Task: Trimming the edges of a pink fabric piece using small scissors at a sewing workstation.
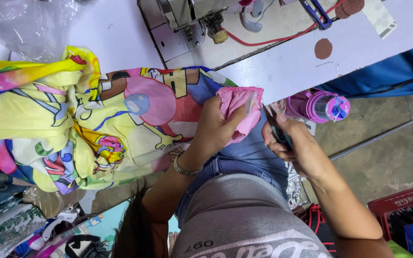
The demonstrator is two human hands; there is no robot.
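My left hand (214, 125) grips a bunched corner of pink fabric (237, 102), which belongs to a large yellow cartoon-print cloth (72, 124) spread over the table edge and my lap. My right hand (290, 143) is closed around a small dark pair of snips (274, 125), their blades pointing at the pink corner, close beside it. A watch sits on my left wrist.
A sewing machine (192, 19) stands at the top on a white table (283, 67), with a red cord and blue-handled scissors (315, 12). A pink bottle (319, 106) sits just beyond my right hand. A red crate (402, 210) is on the floor at right.
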